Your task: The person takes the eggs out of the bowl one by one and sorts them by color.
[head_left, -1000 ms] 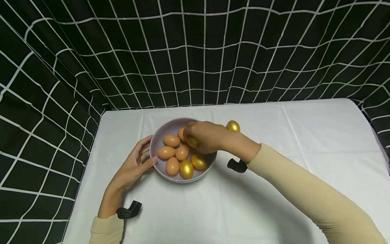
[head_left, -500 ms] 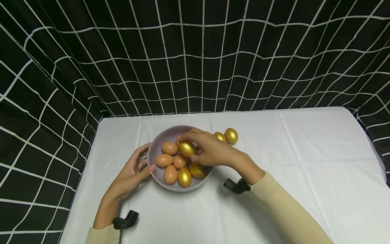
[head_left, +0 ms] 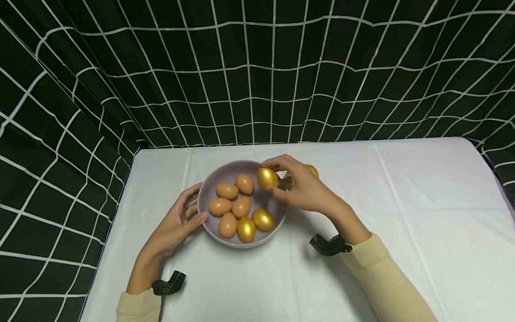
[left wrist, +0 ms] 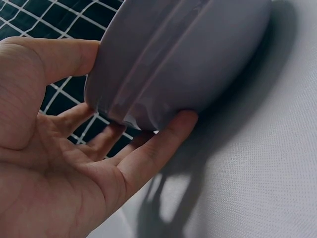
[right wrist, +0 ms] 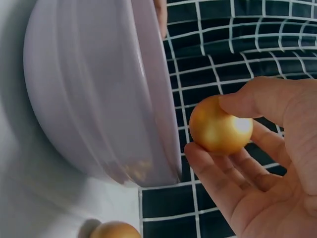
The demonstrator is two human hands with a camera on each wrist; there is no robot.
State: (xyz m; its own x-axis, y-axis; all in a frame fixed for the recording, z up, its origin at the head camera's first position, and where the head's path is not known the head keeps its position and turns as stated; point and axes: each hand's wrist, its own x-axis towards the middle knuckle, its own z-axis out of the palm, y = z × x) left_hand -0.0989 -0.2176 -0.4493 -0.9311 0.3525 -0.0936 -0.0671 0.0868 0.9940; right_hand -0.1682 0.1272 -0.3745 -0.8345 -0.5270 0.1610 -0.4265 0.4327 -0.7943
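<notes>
My left hand (head_left: 175,225) holds the side of a mauve bowl (head_left: 209,179), its thumb at the rim and its fingers against the outer wall (left wrist: 163,64). My right hand (head_left: 303,184) pinches a gold egg (head_left: 267,178) between thumb and fingertips, over the bowl's far right part. From the right wrist view, that egg (right wrist: 218,126) is clear of the rim (right wrist: 168,124). Inside the bowl lie several brown eggs (head_left: 241,206), mostly to the left, and two gold eggs (head_left: 246,229) toward the near right.
Behind my right hand, another gold egg (head_left: 312,170) rests on the white tablecloth (head_left: 362,192); a further one there is mostly hidden by the fingers. Black cloth with a white grid (head_left: 261,80) stands at the back and left of the table.
My right hand has raised the gold egg from among the eggs in the bowl and carried it right, toward the far right rim. The left hand stays at the bowl.
</notes>
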